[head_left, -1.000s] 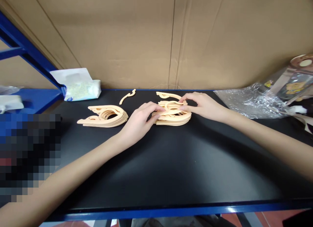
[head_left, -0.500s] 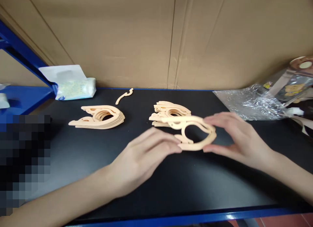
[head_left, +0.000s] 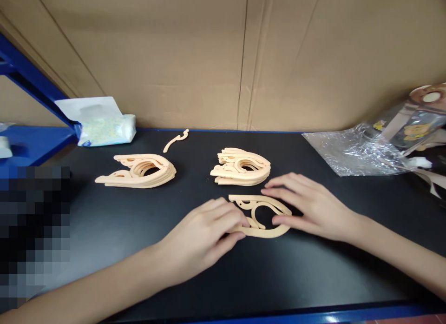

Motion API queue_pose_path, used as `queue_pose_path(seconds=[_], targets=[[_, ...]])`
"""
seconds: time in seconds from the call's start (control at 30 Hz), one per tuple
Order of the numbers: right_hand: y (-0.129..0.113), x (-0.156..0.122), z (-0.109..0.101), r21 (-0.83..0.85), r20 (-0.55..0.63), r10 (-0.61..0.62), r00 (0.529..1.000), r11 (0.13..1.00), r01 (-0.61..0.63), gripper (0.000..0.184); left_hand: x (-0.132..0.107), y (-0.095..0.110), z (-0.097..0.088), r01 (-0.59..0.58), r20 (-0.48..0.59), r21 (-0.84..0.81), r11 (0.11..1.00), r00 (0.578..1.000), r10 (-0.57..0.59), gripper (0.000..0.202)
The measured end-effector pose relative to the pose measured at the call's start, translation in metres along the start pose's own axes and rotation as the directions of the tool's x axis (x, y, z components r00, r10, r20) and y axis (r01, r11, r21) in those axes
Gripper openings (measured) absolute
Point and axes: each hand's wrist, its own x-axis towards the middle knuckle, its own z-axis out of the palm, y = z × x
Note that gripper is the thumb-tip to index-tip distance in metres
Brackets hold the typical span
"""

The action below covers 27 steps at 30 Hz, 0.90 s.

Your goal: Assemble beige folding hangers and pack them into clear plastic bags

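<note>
A beige folding clothes hanger (head_left: pixel 270 233), folded into a loop, lies flat on or just above the black tabletop in front of me. My left hand (head_left: pixel 209 233) pinches its lower arm near the left end, hiding that tip. At the rounded right end, my right hand (head_left: pixel 308 205) has its thumb on the hanger and its fingers along the upper edge. Just behind is a stack of similar folded hangers (head_left: pixel 251 179). Another stack of folded hangers (head_left: pixel 153 179) sits to the left. A single loose curved hook piece (head_left: pixel 175 140) lies at the back.
A white and pale blue tissue pack (head_left: pixel 108 131) stands at the back left by a blue metal frame (head_left: pixel 38 91). Clear plastic packaging (head_left: pixel 351 149) and a strapped bag (head_left: pixel 414 124) lie at the back right. Cardboard (head_left: pixel 167 59) walls the far edge.
Both hands have lowered the folding hanger toward me, from in front of the right stack down to the tabletop. My right thumb has shifted onto the hanger's inner side.
</note>
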Motion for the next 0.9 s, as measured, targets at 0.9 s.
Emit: queue_pose_path(seconds=[0.9], targets=[[-0.025,-0.021,-0.004,0.023,-0.175,0.190,0.966,0.982,-0.189,0.049,0.018,-0.033,-0.036,0.364,-0.448,-0.067,0.929,0.821,-0.354,0.019]])
